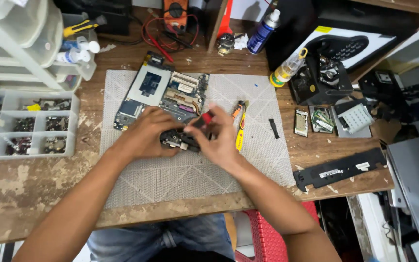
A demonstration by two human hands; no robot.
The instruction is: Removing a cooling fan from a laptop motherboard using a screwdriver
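Boxes (25, 123) of tiny parts sit far left on the counter (35, 184), cut off. Next, the left hand (149, 136) presses flat on the circuit board (163, 92), hiding its near edge. Right hand (217, 138) pinches a small red-and-black tool (204, 119), blurry. Screwdriver (240, 127) lies just right.

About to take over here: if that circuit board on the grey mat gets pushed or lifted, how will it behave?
The circuit board looks flat and stiff, so it should slide rather than roll. Its exposed parts look fragile. The left hand rests on its near edge.
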